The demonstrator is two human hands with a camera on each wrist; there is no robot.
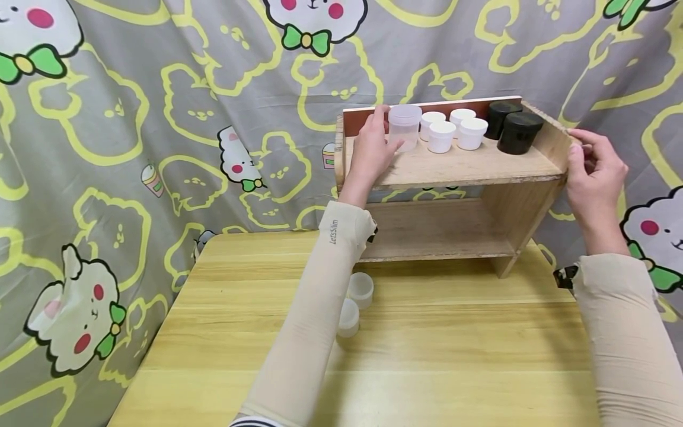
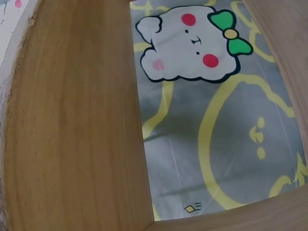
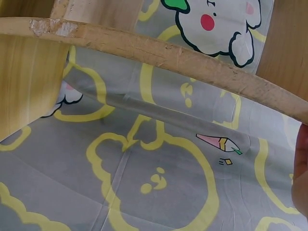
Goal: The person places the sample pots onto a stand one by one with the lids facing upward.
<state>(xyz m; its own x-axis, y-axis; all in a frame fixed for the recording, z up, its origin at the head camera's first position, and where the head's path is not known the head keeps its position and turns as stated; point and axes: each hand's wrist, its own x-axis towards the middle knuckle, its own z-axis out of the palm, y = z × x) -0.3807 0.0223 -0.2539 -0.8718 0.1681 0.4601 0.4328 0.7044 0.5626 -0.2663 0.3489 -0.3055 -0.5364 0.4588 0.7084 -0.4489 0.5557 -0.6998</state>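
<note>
My left hand (image 1: pixel 372 148) is at the left end of the top shelf, holding a translucent plastic jar (image 1: pixel 407 127) with the thumb across its lower front. The fingers reach up along the jar's left side, partly hidden by it. At the other end, my right hand (image 1: pixel 597 172) grips the side panel of the small wooden shelf (image 1: pixel 469 169), fingertips at its upper edge. In the right wrist view only a sliver of the right hand (image 3: pixel 301 178) shows beside the panel edge. The left wrist view shows bare wood and curtain, no hand.
Several small white jars (image 1: pixel 441 137) stand right of the translucent jar, then two black jars (image 1: pixel 519 133). Two whitish jars (image 1: pixel 361 289) sit on the wooden table (image 1: pixel 453 356), partly behind the left forearm. A patterned curtain (image 1: pixel 176 118) hangs behind the shelf.
</note>
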